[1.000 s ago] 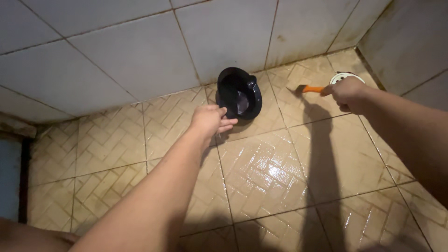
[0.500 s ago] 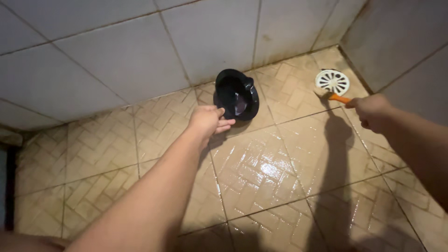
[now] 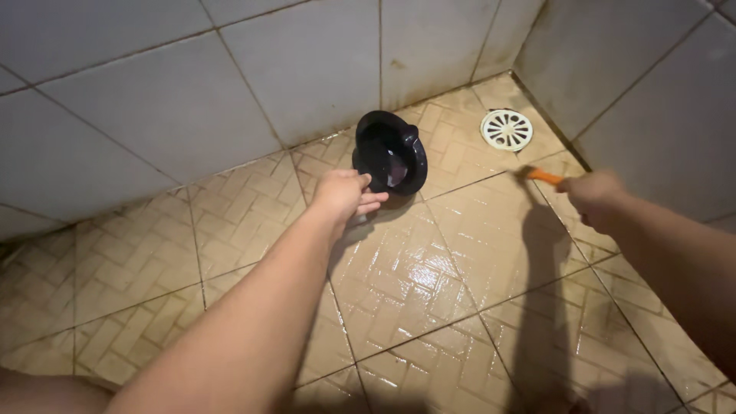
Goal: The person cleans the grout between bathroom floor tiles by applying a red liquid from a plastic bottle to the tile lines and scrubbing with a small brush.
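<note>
Black and glossy, the round plastic bowl-shaped container (image 3: 389, 153) sits tilted on the wet tan herringbone-tiled floor (image 3: 429, 291), close against the foot of the pale grey tiled wall (image 3: 230, 84). Just in front of it, the left hand (image 3: 341, 195) reaches out with its fingers (image 3: 371, 202) loosely extended and slightly spread, the tips touching or almost touching the container's near rim; none of them closes on it. To the right of the container, well apart from it, the right hand (image 3: 594, 195) is clenched around the orange handle of a small brush-like tool (image 3: 543, 176), whose tip points back toward the container; its working end is blurred and hard to read. Beyond that tip, farther right of the container and near the corner of the walls, lies a round white slotted drain cover (image 3: 507, 129). With the tiles so slick, a firm hold on the rim from the left fingers would likely keep the container from sliding, and short, low strokes with the tool seem wise.
</note>
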